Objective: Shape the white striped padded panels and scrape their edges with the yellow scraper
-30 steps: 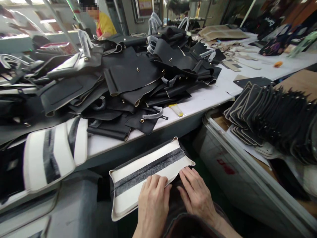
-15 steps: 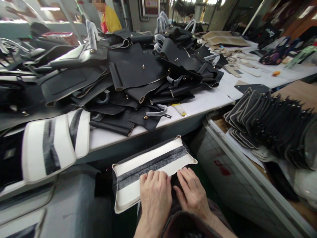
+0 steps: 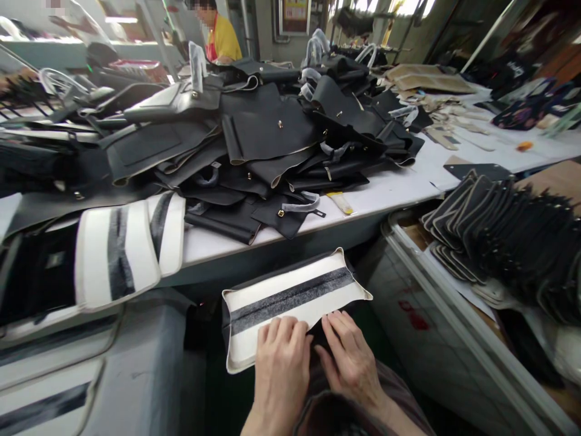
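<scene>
In front of my lap is a part-made bag [image 3: 327, 261], its white rectangular face turned up. A dark grey stripe runs along the middle of that face, and black material shows at its far and left sides. My left hand [image 3: 282, 366] is closed over the near edge, fingers curled and thumb toward the right. Just to the right, my right hand [image 3: 350, 357] pinches the same near edge, with black material between its fingers and thumb. What lies under the edge is hidden by my hands.
Ahead, a white table [image 3: 376, 203] bears a heap of black bag pieces [image 3: 267, 124]. White striped panels [image 3: 97, 257] lie at left, above a grey covered surface [image 3: 149, 363]. A bin [image 3: 408, 284] at right holds stacked dark pieces [image 3: 512, 242]. A person in yellow [image 3: 227, 42] is beyond.
The camera view has turned slightly left, so the surroundings sit further right. Both hands keep their hold on the bag's near edge, with only a slight shift of the fingers.
</scene>
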### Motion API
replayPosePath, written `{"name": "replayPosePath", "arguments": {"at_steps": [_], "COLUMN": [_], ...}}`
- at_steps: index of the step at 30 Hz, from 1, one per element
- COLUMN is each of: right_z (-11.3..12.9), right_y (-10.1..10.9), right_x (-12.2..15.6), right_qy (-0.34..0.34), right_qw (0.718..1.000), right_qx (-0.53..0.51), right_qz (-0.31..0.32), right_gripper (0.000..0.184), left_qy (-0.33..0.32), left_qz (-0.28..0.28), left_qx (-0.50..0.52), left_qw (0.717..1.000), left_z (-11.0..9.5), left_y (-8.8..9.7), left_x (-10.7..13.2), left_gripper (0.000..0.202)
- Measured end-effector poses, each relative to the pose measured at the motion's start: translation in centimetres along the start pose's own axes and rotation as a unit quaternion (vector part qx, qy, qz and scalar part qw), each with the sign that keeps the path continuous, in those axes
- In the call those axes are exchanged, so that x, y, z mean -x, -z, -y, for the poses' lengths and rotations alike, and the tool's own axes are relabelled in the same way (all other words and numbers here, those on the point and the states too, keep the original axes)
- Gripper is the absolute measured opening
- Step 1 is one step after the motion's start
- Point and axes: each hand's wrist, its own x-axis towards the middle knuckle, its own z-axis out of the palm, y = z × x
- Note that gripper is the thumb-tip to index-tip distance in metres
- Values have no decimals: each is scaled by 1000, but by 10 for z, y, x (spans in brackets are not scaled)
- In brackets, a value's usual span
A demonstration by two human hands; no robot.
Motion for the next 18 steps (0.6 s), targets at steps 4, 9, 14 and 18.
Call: {"name": "replayPosePath", "arguments": {"at_steps": [4, 9, 14, 18], "right_z": [2, 4, 8, 13], "right_y": [1, 1, -1, -3], "right_x": [-1, -2, -3, -4], "right_qy": [6, 13, 26, 39], "right_qw": [1000, 1000, 1000, 999], "right_qx": [1, 0, -5, -7], "right_qz": [8, 5, 12, 21], "right_gripper": [47, 48, 47, 47], "left_qy": [-9, -11, 16, 29], "left_qz": [-10, -12, -39, -71], "left_qx": [-14, 2, 26, 34], "left_qw": [1000, 1000, 999, 996], "left_z": [20, 29, 29, 29], "left_y": [11, 10, 8, 9], "left_x": [16, 20, 18, 17], "left_gripper": [7, 8, 10, 11]}}
